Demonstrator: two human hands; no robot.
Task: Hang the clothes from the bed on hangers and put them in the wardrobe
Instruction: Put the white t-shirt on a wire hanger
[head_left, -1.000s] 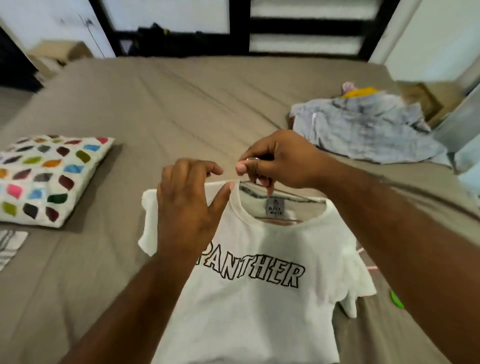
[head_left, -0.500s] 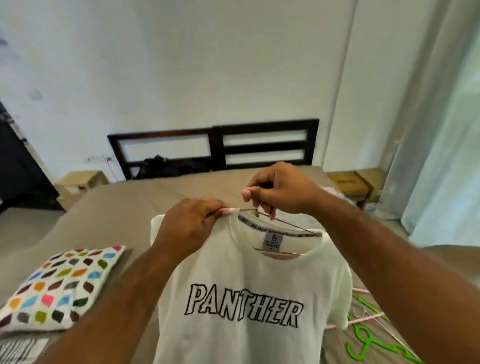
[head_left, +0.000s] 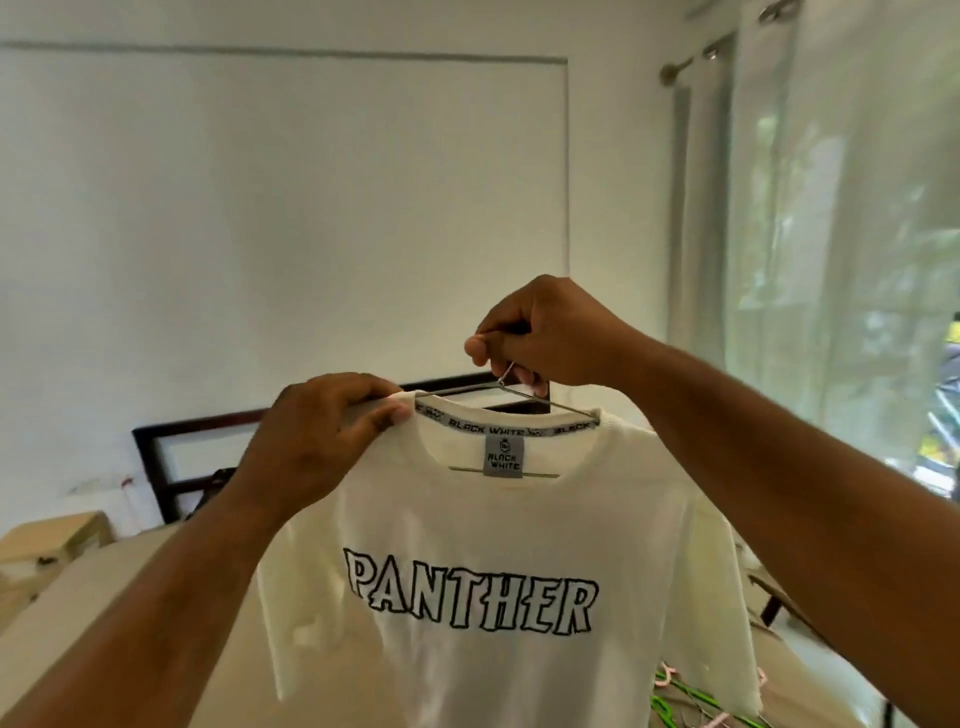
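A white T-shirt (head_left: 493, 545) printed "PANTHER" hangs in the air in front of me on a thin wire hanger (head_left: 550, 396). My right hand (head_left: 540, 332) grips the hanger's hook above the collar. My left hand (head_left: 322, 431) pinches the shirt's left shoulder at the neckline, over the hanger's arm. The hanger's lower bar shows through the neck opening. The shirt's hem is cut off by the bottom of the view.
The bed (head_left: 104, 597) with its brown sheet lies below, its dark headboard (head_left: 171, 457) against a white wall. Cardboard boxes (head_left: 52, 540) stand at the left. Green and pink hangers (head_left: 685, 701) lie at the lower right. Sheer curtains (head_left: 831, 260) cover the right.
Both hands lifted the shirt on its hanger from the bed up to head height. The view tilted up from the bed toward the wall.
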